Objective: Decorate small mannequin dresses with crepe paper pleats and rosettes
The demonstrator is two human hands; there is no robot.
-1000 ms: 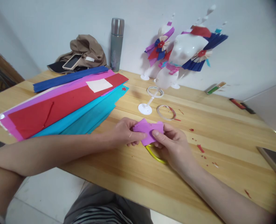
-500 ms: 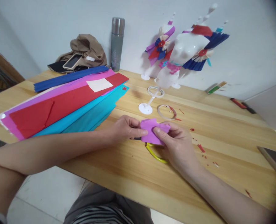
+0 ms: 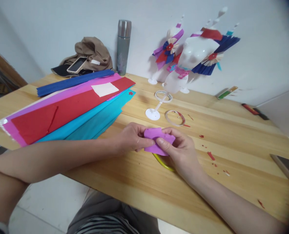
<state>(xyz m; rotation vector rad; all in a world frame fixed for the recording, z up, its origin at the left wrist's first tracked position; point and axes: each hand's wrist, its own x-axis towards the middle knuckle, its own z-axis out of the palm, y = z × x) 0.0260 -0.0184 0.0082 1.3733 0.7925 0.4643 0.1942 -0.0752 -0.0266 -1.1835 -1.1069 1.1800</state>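
Observation:
A small piece of purple crepe paper [image 3: 152, 134] is stretched between my two hands, low over the front of the table. My left hand [image 3: 132, 139] pinches its left part, thumb on top. Pressing on the middle with its thumb, my right hand [image 3: 181, 148] has its fingers folded behind the right part. Below the paper, a yellow loop-shaped handle [image 3: 165, 163] shows on the wood; the rest of that tool is hidden by the paper and my hands.
Coloured crepe sheets [image 3: 68, 112] lie at left, a cream square [image 3: 105, 89] on top. A thermos [image 3: 123, 48] stands behind. A decorated balloon figure [image 3: 195, 52] rises on a white stand [image 3: 152, 114]. Two tape rolls [image 3: 175, 117], a glue stick [image 3: 227, 92] and red scraps [image 3: 211, 156] lie rightward.
My hands have drawn closer together and moved slightly left and down with the purple paper. My left thumb now lies nearer my right thumb. The yellow handle is more covered.

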